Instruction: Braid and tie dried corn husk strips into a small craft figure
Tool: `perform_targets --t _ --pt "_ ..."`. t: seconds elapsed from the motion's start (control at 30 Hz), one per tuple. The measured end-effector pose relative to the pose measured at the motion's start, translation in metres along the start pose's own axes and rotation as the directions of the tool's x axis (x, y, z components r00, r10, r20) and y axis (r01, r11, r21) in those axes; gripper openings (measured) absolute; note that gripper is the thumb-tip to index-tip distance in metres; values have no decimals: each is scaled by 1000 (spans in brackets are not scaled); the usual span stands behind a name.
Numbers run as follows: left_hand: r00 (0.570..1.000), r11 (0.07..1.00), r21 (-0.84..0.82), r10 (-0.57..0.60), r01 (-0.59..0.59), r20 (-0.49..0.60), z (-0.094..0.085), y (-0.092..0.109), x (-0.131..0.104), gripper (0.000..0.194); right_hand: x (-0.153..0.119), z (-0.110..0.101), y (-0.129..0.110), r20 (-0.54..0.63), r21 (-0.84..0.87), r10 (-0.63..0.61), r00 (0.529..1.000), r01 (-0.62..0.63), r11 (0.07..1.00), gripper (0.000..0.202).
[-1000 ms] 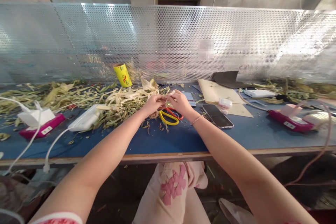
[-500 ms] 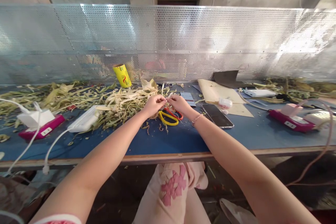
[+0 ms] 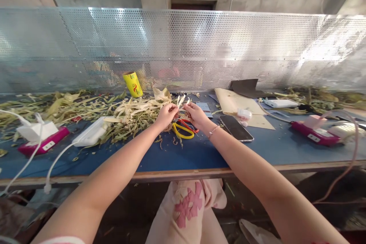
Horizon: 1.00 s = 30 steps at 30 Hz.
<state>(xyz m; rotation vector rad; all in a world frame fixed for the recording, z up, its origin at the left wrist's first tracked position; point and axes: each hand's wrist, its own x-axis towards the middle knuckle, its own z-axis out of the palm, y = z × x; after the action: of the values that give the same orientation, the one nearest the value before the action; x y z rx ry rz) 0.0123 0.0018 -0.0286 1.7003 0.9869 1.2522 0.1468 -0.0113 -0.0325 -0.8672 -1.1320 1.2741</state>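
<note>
My left hand [image 3: 168, 115] and my right hand [image 3: 195, 114] meet over the blue table, fingers pinched. Pale strips of dried husk [image 3: 181, 101] stick up between their fingertips; one end stands at the left fingers, another at the right. Exactly how the strips join is too small to tell. Just below the hands lie scissors with yellow and red handles [image 3: 184, 135], their blades hidden. A heap of dried husk scraps [image 3: 133, 112] spreads beside my left hand. Behind the right hand is a small blue-grey card [image 3: 204, 109].
Right of my hands lie a phone [image 3: 236, 128], a small white case [image 3: 244, 114] and beige cardboard [image 3: 238, 101]. A yellow tube [image 3: 133, 84] stands at the back, before a perforated metal screen [image 3: 185, 49]. To the left are a white charger [image 3: 93, 132] and a magenta power strip [image 3: 44, 143].
The pale husk strip ends now show higher and more spread between my fingertips. My hands stay nearly in place, and the camera view has tilted slightly.
</note>
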Motion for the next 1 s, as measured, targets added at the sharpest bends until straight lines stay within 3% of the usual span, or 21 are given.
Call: perform_targets --t 0.1,0.2,0.3,0.4,0.57,0.7,0.87,0.93,1.0 --pt "997 997 -50 -62 59 -45 3 2 0 16 4 -1 2 -11 -160 -188 982 184 970 22" --pt "996 996 -37 -88 87 -33 5 4 -2 15 7 -4 2 57 -411 -439 897 422 808 16" --pt "999 999 21 -41 41 3 6 5 -3 15 8 -8 1 141 -541 -559 817 536 648 11" --pt "1000 999 50 18 -18 18 4 3 -2 15 8 -10 1 160 -578 -599 784 567 588 11" --pt "997 992 111 49 -55 52 3 7 -5 22 10 -13 5 163 -630 -603 781 553 546 10" --pt "995 996 74 41 -48 92 6 12 -10 27 7 -14 5 251 -691 -637 728 596 408 16" --pt "998 998 -26 -57 57 -2 8 6 -6 35 1 -8 6 440 -735 -604 665 653 184 28" --pt "995 995 -45 -95 93 -40 7 2 -3 34 1 -6 7 463 -734 -595 657 660 157 27" --pt "993 995 -33 -96 94 -70 6 -1 -1 32 3 -6 9 455 -721 -595 663 666 191 27"
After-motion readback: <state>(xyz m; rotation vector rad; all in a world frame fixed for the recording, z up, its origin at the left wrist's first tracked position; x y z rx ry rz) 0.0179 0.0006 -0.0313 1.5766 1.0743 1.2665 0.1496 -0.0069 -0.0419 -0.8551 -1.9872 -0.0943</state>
